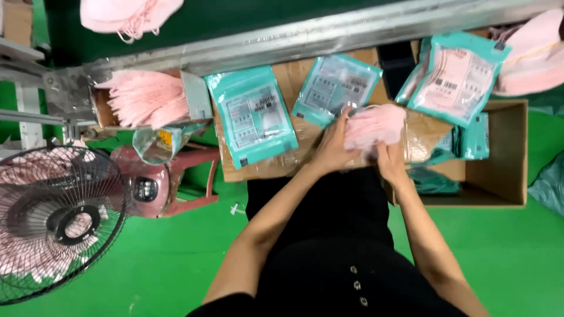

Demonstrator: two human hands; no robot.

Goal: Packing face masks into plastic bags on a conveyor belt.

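Fingers [338,126] of both hands are closed around the pink mask stack [376,124], best squared evenly above the worktop's [282,79] front edge.

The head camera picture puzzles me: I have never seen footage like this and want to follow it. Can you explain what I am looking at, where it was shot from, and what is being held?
There is no machine here. A camera worn on a person's head looks straight down, so the two bare arms reaching up from the bottom edge are that person's own. The left hand and the right hand together grip a stack of pink face masks over a brown cardboard surface. On it lie teal-edged pouches; more fill an open carton to the right. To the left, another bundle of pink masks sits in a metal holder, with a fan below it. The floor is green.
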